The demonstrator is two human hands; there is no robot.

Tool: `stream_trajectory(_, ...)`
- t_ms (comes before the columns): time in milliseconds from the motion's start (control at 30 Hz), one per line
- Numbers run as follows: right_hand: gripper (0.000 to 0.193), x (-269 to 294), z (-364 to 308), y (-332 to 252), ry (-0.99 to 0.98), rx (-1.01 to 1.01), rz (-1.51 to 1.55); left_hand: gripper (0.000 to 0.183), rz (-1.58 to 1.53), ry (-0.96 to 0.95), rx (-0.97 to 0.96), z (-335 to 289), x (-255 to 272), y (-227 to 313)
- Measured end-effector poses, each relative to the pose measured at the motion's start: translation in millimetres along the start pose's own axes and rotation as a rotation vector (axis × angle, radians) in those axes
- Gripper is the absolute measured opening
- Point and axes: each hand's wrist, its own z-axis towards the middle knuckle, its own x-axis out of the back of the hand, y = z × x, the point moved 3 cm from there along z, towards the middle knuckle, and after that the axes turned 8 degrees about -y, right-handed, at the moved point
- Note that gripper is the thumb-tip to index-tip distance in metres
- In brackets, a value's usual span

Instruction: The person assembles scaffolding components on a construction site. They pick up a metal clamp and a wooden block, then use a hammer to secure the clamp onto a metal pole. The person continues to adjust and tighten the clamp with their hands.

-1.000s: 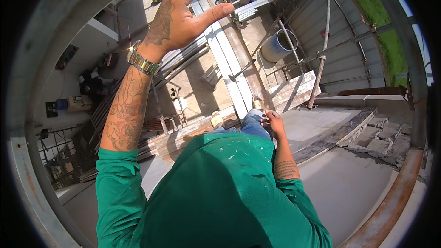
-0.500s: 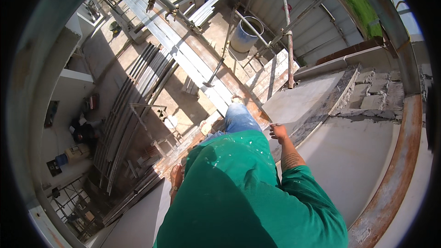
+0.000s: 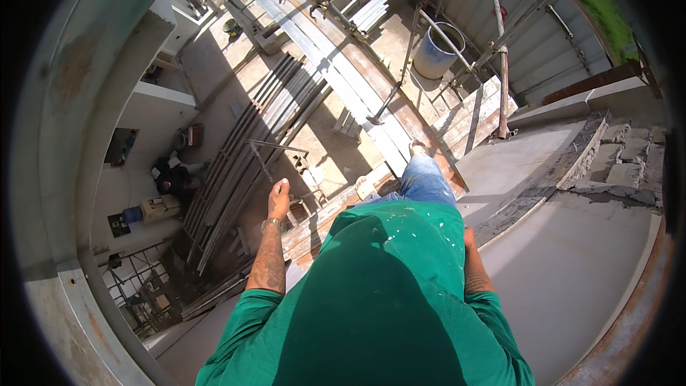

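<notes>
- The shirt [image 3: 400, 271] fills the foreground; both arms hang at the sides, elbows slightly bent, perhaps for balance on a narrow footing.
- The left hand [image 3: 278, 200] is held out from the body, thumb upward, wrist roughly straight above a watch [image 3: 271, 222]. It looks loosely curled with nothing seen in it, but the fingertips are hidden, so I cannot tell how far open it is.
- The right hand [image 3: 469, 238] sits low against the hip, mostly hidden by the shirt; its opening and any hold cannot be told.
- The right shoe [image 3: 417, 147] is at the near end of the planks [image 3: 343, 78], by the rusty board [image 3: 429, 129] along their right edge. Laid lengthwise, these probably serve as a walkway.
- The hammer [image 3: 386, 103] lies near that end, head on the planks, handle across their right edge toward the board, apart from both hands; likely parked within reach.
- Left of the planks, pipes [image 3: 236, 150] lie bundled lengthwise, presumably to save space.
- Beyond the board's right edge, a drum [image 3: 437, 53] stands upright, its open top suggesting storage.
</notes>
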Motion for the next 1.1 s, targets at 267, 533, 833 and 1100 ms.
stream_trajectory(267,0.036,51.3,79.2,109.2,-0.07,0.126,-0.288,0.06,0.311,-0.351,0.161,-56.5,-58.4,-11.5)
stream_trajectory(533,0.04,60.6,91.2,-26.5,-0.275,0.13,-0.521,0.033,0.256,-0.244,0.22,-105.9,-97.5,-111.4)
stream_trajectory(833,0.042,86.0,140.6,-215.9,-0.266,-0.103,-0.664,0.064,-0.3,0.204,0.533,-246.1,-191.8,-146.8)
stream_trajectory(1100,0.046,11.2,192.2,-342.8,-0.274,0.049,-0.838,0.053,-0.371,0.309,0.533,-303.7,-264.7,-202.9)
